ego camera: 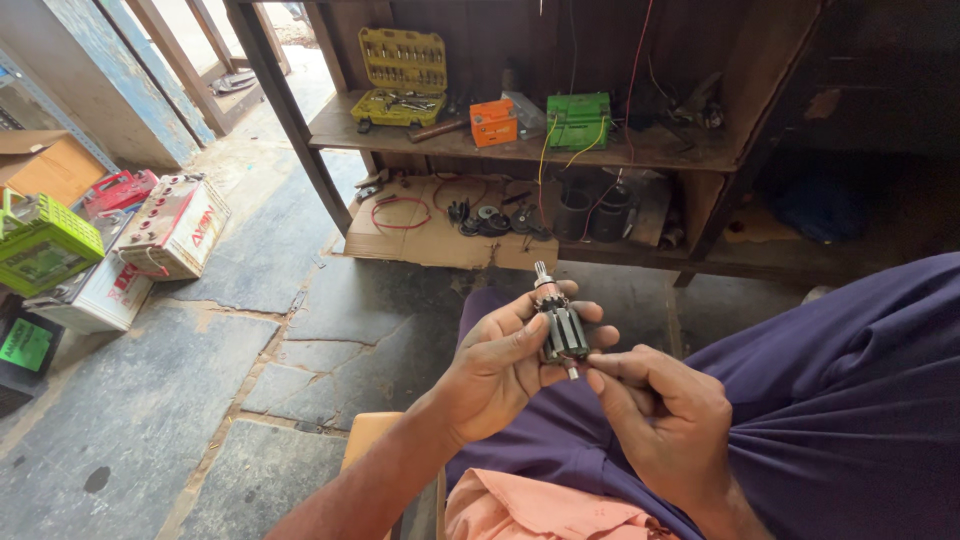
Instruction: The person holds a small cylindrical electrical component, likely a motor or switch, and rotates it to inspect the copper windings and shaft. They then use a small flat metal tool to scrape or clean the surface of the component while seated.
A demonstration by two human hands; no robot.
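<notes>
— Armature (562, 325), small and dark, with a shaft sticking up: that is what we see at the centre of the head view, held upright above a lap in purple cloth. Whose fingers are on it?

— Both. We see the left hand (500, 365) wrapped around its side, thumb across the laminated core, grasping it. The right hand (660, 405) pinches the lower shaft end between thumb and forefinger, so it too is closed on the armature.

— And around them?

— We find a stone floor (200, 400) below, and a wooden shelf (650, 150) across the top. Near the shelf's left end stands a yellow socket set (403, 75), lid open; beside it an orange box (493, 122), then a green box (578, 120) with yellow wires. On the lower board, at its left end, lies a sheet of cardboard (430, 235) carrying a red cable loop and dark round parts.

— And the far left?

— We make out old batteries (170, 225) stacked on the floor near the left edge, with a lime-green crate (40, 245) beside them.
</notes>
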